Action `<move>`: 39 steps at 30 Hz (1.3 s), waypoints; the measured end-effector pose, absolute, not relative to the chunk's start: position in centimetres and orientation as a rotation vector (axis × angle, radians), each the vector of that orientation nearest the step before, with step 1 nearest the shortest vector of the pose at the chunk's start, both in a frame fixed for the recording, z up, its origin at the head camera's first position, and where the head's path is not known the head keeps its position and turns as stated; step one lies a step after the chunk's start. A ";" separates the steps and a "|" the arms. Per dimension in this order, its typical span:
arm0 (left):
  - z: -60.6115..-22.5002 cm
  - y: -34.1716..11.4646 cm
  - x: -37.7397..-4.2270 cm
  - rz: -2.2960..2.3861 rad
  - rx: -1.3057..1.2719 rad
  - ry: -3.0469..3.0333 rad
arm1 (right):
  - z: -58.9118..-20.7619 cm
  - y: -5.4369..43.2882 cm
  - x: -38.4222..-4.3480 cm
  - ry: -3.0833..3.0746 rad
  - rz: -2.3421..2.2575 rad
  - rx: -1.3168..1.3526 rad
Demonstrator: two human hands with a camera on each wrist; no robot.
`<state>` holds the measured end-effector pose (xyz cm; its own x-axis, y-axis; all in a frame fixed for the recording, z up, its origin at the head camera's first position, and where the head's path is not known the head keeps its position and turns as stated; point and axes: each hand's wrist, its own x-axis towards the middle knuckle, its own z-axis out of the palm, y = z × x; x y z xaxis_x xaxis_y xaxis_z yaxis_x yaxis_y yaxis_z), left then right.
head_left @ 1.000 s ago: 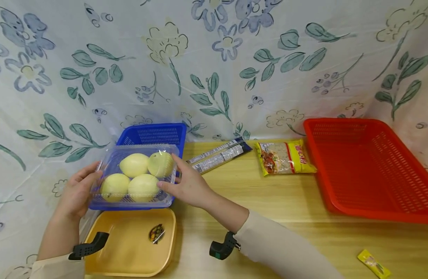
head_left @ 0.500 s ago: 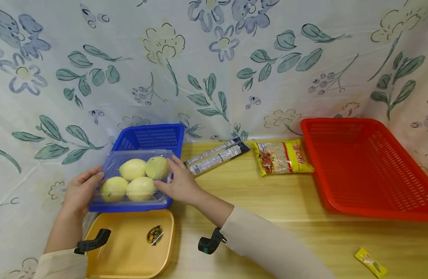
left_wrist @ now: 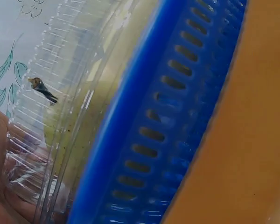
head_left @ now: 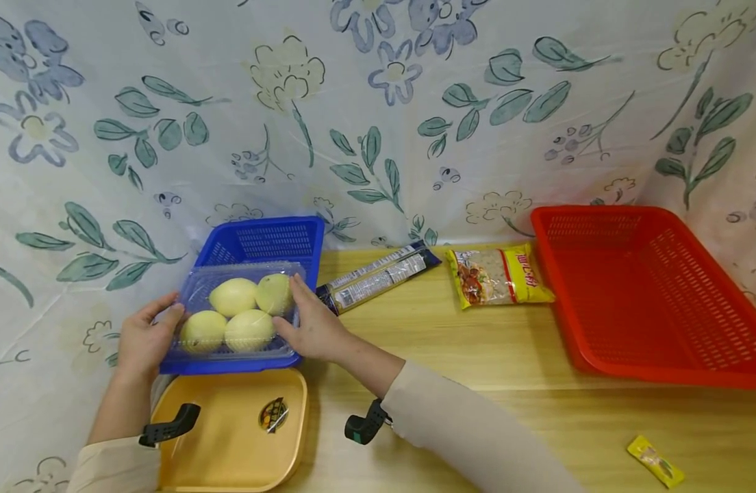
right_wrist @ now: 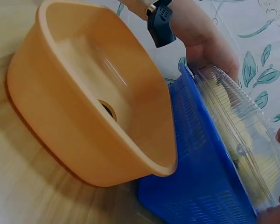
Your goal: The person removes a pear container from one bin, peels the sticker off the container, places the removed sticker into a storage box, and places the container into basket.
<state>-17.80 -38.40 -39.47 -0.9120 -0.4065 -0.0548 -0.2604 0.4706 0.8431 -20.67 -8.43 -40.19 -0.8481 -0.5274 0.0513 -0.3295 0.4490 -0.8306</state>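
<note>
Both hands hold a clear plastic clamshell box (head_left: 196,287) with several pale yellow-green round fruits (head_left: 249,331) inside; one stem shows in the left wrist view. My left hand (head_left: 145,335) grips the box's left end. My right hand (head_left: 316,322) grips its right end, thumb on the near side. The box sits at the mouth of a blue perforated basket (head_left: 273,238), covering most of it. In the right wrist view, the box (right_wrist: 233,121) lies along the upper edge of the blue basket (right_wrist: 196,154). Whether it touches the basket floor is hidden.
A tan-orange basin (head_left: 230,438) stands just in front of the blue basket. Long dark packets (head_left: 381,274) and a yellow noodle bag (head_left: 498,277) lie along the back. A red basket (head_left: 637,301) is at right, a small yellow sachet (head_left: 655,461) at front right.
The box of fruit has come down a little into the blue basket's mouth, both hands moving with it. Its right end has shifted slightly left, showing more of the dark packets.
</note>
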 end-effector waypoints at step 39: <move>-41.4 -36.8 -19.5 -0.626 0.287 -2.727 | -43.4 -9.1 -21.3 2.730 -1.078 -0.820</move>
<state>-19.47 -36.84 -41.36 -0.9261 -0.2643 0.2693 -0.1203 0.8832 0.4532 -21.27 -9.12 -43.37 -0.8512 -0.5141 0.1056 -0.4474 0.6057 -0.6579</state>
